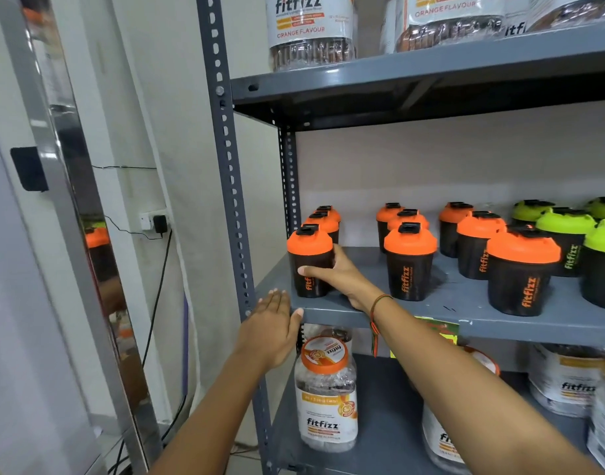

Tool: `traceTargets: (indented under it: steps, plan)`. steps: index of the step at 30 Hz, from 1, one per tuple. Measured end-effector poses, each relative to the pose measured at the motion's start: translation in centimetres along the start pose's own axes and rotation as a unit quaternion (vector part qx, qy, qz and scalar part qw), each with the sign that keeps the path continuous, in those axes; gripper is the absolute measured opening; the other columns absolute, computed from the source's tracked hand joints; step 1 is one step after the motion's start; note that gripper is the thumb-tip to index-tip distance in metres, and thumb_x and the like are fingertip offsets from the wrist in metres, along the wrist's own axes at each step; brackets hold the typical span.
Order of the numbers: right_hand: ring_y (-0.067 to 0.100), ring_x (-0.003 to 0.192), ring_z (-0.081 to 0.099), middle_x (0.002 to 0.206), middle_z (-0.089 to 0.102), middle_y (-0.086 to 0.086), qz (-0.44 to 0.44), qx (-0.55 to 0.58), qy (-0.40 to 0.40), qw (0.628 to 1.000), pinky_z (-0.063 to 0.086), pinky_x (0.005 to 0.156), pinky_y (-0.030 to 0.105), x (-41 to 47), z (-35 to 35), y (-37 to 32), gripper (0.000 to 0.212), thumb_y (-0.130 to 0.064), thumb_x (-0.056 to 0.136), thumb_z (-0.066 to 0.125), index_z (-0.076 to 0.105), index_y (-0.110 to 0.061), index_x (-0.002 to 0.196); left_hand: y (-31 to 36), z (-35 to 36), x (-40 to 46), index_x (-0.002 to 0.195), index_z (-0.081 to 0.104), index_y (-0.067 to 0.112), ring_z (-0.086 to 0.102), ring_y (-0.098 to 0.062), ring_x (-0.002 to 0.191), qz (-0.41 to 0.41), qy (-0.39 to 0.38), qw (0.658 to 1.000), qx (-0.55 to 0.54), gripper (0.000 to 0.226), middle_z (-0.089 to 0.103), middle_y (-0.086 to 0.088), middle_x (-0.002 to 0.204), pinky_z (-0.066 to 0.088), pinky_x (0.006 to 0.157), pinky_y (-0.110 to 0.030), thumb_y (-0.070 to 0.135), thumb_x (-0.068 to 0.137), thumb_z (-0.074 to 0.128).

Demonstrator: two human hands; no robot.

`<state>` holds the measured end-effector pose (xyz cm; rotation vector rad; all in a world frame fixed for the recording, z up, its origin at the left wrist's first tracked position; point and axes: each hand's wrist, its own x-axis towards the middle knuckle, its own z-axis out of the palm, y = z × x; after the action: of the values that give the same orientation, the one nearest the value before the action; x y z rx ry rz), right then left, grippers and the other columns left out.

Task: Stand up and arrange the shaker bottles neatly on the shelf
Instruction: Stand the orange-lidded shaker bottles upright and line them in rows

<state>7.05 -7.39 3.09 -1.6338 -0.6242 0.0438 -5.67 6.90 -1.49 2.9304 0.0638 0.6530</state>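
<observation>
Black shaker bottles stand upright in rows on the grey middle shelf. Most have orange lids; several at the far right have green lids. My right hand is wrapped around the front-left orange-lidded shaker, which stands at the shelf's left front corner. Two more orange-lidded shakers line up behind it. Another front shaker stands to the right of my wrist, apart from it. My left hand is flat with fingers together, against the shelf's front edge beside the upright post, holding nothing.
A grey perforated post frames the shelf's left side. Large fitfizz jars sit on the shelf above and on the shelf below. A wall socket with a plugged charger and a hanging cable are to the left.
</observation>
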Motion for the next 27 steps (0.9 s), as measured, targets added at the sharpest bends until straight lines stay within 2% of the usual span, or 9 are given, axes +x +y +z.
traceTargets:
  steps: [4, 6, 8, 10, 13, 17, 19, 23, 27]
  plan:
    - [0.019, 0.132, 0.048, 0.142, 0.05, 0.0, -0.032, -0.065, 0.051, 0.996, 0.042, 0.11, 0.042, -2.2, -0.1, -0.8, 0.095, -0.048, 0.068, 0.085, 0.034, -0.03, 0.145, 0.4, -0.3, 0.4, 0.148, 0.02, 0.013, 0.022, -0.024, 0.143, -0.031, -0.016, 0.999, -0.033, 0.069, 0.025, -0.008, 0.156, 0.025, 0.113, -0.044, 0.057, 0.095, 0.025]
    - [0.015, 0.13, 0.048, 0.143, 0.049, -0.002, -0.097, -0.126, 0.133, 0.978, 0.044, 0.108, 0.039, -4.0, -0.5, -1.6, 0.082, -0.053, 0.076, 0.077, 0.039, -0.03, 0.144, 0.6, -0.8, 0.8, 0.146, 0.023, 0.016, 0.041, -0.027, 0.133, -0.056, -0.009, 0.995, -0.085, 0.078, 0.041, -0.008, 0.148, 0.04, 0.103, -0.046, 0.064, 0.087, 0.04]
    - [0.008, 0.123, 0.049, 0.132, 0.054, -0.005, -0.213, -0.191, 0.232, 0.93, 0.046, 0.103, 0.032, -6.1, -1.2, -2.3, 0.06, -0.045, 0.083, 0.072, 0.05, -0.026, 0.136, 1.0, -1.5, 1.2, 0.142, 0.026, 0.023, 0.056, -0.026, 0.116, -0.08, 0.024, 0.98, -0.181, 0.088, 0.056, -0.003, 0.133, 0.05, 0.093, -0.045, 0.071, 0.073, 0.054]
    - [0.009, 0.118, 0.05, 0.124, 0.058, -0.002, -0.314, -0.24, 0.337, 0.854, 0.042, 0.103, 0.027, -8.1, -2.4, -3.0, 0.048, -0.031, 0.085, 0.074, 0.058, -0.016, 0.128, 1.8, -2.0, 1.9, 0.143, 0.025, 0.024, 0.055, -0.027, 0.119, -0.097, 0.062, 0.955, -0.274, 0.096, 0.054, -0.003, 0.137, 0.048, 0.095, -0.042, 0.066, 0.068, 0.067]
    - [0.021, 0.128, 0.044, 0.134, 0.052, 0.01, -0.327, -0.263, 0.442, 0.793, 0.032, 0.111, 0.029, -9.6, -4.6, -3.1, 0.061, -0.023, 0.082, 0.077, 0.049, -0.007, 0.134, 3.3, -2.3, 3.5, 0.144, 0.023, 0.018, 0.051, -0.031, 0.124, -0.128, 0.073, 0.936, -0.321, 0.102, 0.049, -0.01, 0.141, 0.044, 0.097, -0.044, 0.054, 0.066, 0.078]
    - [0.027, 0.147, 0.022, 0.157, 0.029, 0.013, -0.153, -0.287, 0.405, 0.855, 0.016, 0.118, 0.033, -9.6, -8.0, -2.0, 0.102, -0.042, 0.076, 0.08, 0.022, -0.008, 0.153, 3.4, -1.6, 5.0, 0.129, 0.039, 0.024, 0.061, -0.024, 0.107, -0.146, 0.044, 0.923, -0.354, 0.1, 0.063, -0.003, 0.123, 0.051, 0.09, -0.047, 0.065, 0.047, 0.08]
    - [0.03, 0.145, 0.028, 0.157, 0.031, 0.012, -0.077, -0.305, 0.354, 0.881, 0.026, 0.115, 0.038, -9.5, -9.4, -1.5, 0.111, -0.048, 0.071, 0.083, 0.02, -0.01, 0.154, 2.8, -0.4, 5.9, 0.122, 0.044, 0.029, 0.062, -0.022, 0.103, -0.148, 0.032, 0.927, -0.343, 0.104, 0.065, 0.002, 0.118, 0.053, 0.087, -0.047, 0.078, 0.035, 0.075]
    - [0.035, 0.127, 0.052, 0.139, 0.053, 0.012, 0.044, -0.3, 0.274, 0.913, 0.047, 0.101, 0.047, -8.8, -11.1, -0.4, 0.104, -0.061, 0.06, 0.084, 0.034, -0.015, 0.139, 3.0, 0.4, 6.4, 0.118, 0.047, 0.029, 0.062, -0.025, 0.103, -0.159, 0.039, 0.936, -0.312, 0.1, 0.066, 0.002, 0.114, 0.052, 0.084, -0.048, 0.082, 0.036, 0.071]
    - [0.034, 0.118, 0.06, 0.127, 0.063, 0.011, 0.072, -0.303, 0.25, 0.917, 0.051, 0.094, 0.049, -8.2, -11.7, 0.5, 0.089, -0.062, 0.058, 0.082, 0.044, -0.015, 0.124, 3.3, 0.3, 6.3, 0.114, 0.051, 0.025, 0.062, -0.026, 0.098, -0.17, 0.052, 0.935, -0.306, 0.082, 0.068, -0.001, 0.108, 0.051, 0.077, -0.04, 0.071, 0.051, 0.074]
